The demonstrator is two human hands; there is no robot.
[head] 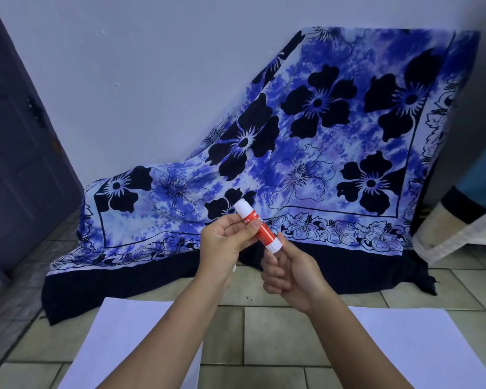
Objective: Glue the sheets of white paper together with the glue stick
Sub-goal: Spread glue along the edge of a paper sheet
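Note:
A red and white glue stick (257, 224) is held up in the air at the middle of the view, tilted with its white cap end up and to the left. My left hand (225, 242) grips its upper half, thumb across the red label. My right hand (286, 269) is closed around its lower white end. Two white paper sheets lie flat on the tiled floor below: one sheet (129, 341) at the lower left under my left forearm, the other sheet (432, 349) at the lower right.
A blue floral cloth (320, 153) drapes over something against the white wall, its dark hem on the floor. A dark door (17, 141) stands at the left. A pale fabric edge (455, 228) shows at the right. Beige floor tiles (275, 332) lie between the sheets.

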